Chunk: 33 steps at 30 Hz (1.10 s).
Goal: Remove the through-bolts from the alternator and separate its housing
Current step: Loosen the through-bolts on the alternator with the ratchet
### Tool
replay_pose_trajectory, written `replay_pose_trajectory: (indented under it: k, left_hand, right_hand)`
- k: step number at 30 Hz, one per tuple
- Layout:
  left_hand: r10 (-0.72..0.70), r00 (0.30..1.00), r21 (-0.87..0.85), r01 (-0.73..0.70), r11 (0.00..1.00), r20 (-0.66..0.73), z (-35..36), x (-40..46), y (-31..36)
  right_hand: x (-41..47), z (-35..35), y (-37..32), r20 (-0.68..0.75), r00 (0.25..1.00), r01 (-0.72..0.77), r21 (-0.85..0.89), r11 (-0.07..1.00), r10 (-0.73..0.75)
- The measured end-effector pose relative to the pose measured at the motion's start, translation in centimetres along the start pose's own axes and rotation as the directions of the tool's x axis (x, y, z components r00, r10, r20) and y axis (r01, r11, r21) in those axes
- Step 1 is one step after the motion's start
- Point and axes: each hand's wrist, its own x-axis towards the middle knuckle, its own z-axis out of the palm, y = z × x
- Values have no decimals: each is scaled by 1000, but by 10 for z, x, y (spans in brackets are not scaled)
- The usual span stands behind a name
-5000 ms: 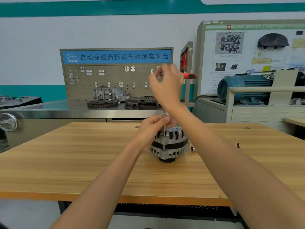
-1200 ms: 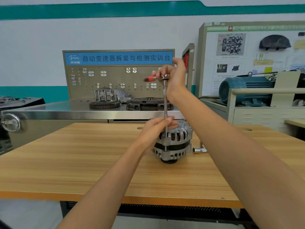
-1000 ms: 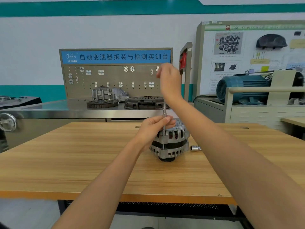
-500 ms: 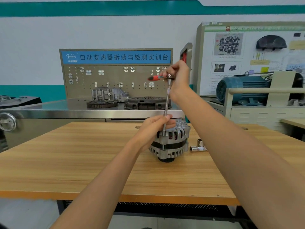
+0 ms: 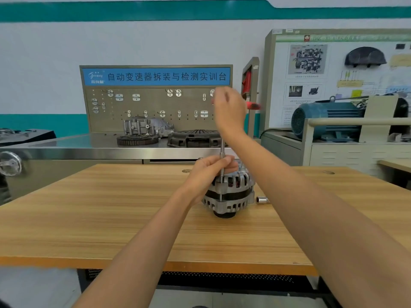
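The silver and black alternator (image 5: 231,194) stands upright on the wooden table (image 5: 111,218), pulley end down. A long steel extension bar (image 5: 221,150) rises straight from a through-bolt on its near side. My left hand (image 5: 209,172) rests on the alternator's top and pinches the bar's lower part. My right hand (image 5: 229,110) grips the red-handled ratchet (image 5: 253,105) at the bar's top; the ratchet head is hidden behind that hand, and the red handle points right. The hand is motion-blurred.
A loose chrome socket (image 5: 262,200) lies on the table just right of the alternator. Behind the table stands a steel bench (image 5: 66,150) with a clutch cover (image 5: 195,137), a ring gear and a pegboard. A blue motor (image 5: 327,118) sits at the right.
The ratchet's red handle has swung from pointing left to pointing right, with my right hand turned over it. My left hand and the alternator have stayed put.
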Motion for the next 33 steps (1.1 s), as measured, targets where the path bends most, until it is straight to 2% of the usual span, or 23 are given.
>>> replay_pose_trajectory:
  k: [1, 2, 4, 5, 6, 8, 11, 12, 13, 14, 15, 16, 17, 18, 19, 21, 23, 24, 26, 28, 29, 31, 33]
  left_hand:
    - [-7, 1000, -2, 7, 1000, 9, 0, 1, -1]
    - [-15, 1000, -3, 15, 1000, 15, -1, 2, -1]
    - [-18, 1000, -9, 18, 1000, 19, -1, 1, -1]
    - [-15, 1000, -9, 15, 1000, 20, -2, 1, -1]
    - [-13, 1000, -14, 13, 1000, 19, -3, 1, -2]
    - [-8, 1000, -29, 9, 1000, 8, -3, 1, -2]
    - [8, 1000, -32, -8, 999, -6, -2, 1, -3]
    - [17, 1000, -27, -17, 999, -10, -1, 0, -4]
    - [27, 1000, -22, -27, 999, -11, -1, 0, -5]
    - [36, 999, -16, -36, 999, -10, 0, 0, -5]
    - [44, 999, -8, -44, 999, -11, 0, 1, -5]
    - [48, 999, 5, -48, 999, -19, 1, 1, -5]
    - [51, 998, 15, -51, 999, -29, 1, 1, -5]
    - [52, 998, 20, -52, 998, -36, 0, 1, -5]
    - [51, 998, 18, -51, 999, -38, 0, 1, -5]
    - [39, 999, 17, -38, 999, -28, 0, 0, -4]
    - [14, 1000, 21, -13, 1000, -15, 0, 1, -2]
    - [0, 1000, 17, 0, 1000, -8, 1, 2, -2]
    - [-12, 1000, 0, 12, 1000, 5, -1, 3, -3]
    - [-11, 1000, -3, 11, 1000, 16, -2, 3, -4]
    - [-10, 1000, -1, 10, 1000, 17, -2, 3, -4]
    - [-8, 1000, 1, 8, 1000, 11, -2, 3, -4]
    - [-3, 1000, 5, 3, 1000, 4, -1, 3, -3]
  right_hand:
    - [6, -2, -4, 54, 990, -137, 243, 960, 128]
    - [11, -4, -6, 122, 967, -256, 438, 862, 226]
    - [17, -10, -6, 298, 891, -446, 711, 543, 342]
    - [18, -12, -5, 369, 860, -496, 767, 406, 353]
    - [19, -12, -6, 400, 847, -516, 778, 359, 350]
    - [18, -8, -9, 335, 879, -471, 722, 507, 340]
    - [5, -1, -11, 93, 967, -255, 443, 859, 239]
    - [0, 0, -7, 18, 992, -127, 264, 956, 127]
    - [-6, 1, -2, -36, 999, 26, 12, 1000, -25]
    - [-10, 1, 4, -52, 985, 141, -278, 950, -162]
    - [-14, 2, 9, -42, 968, 189, -522, 832, -246]
    - [-17, 4, 15, -30, 959, 188, -676, 713, -282]
    - [-18, 6, 17, -33, 953, 182, -730, 658, -301]
    - [-19, 7, 16, -55, 948, 183, -713, 677, -315]
    - [-18, 9, 14, -77, 948, 193, -634, 749, -309]
    - [-15, 10, 6, -116, 967, 181, -309, 934, -226]
    - [-6, 8, -3, -52, 999, 7, 117, 993, -1]
    - [1, 5, -7, 6, 992, -123, 313, 942, 127]
    - [12, -5, -8, 190, 939, -340, 624, 703, 286]
    - [18, -15, -3, 392, 865, -490, 795, 358, 312]
    - [21, -17, 0, 437, 848, -514, 814, 270, 299]
    - [23, -18, 0, 418, 855, -503, 814, 292, 308]
    - [19, -12, -3, 273, 894, -433, 733, 524, 356]
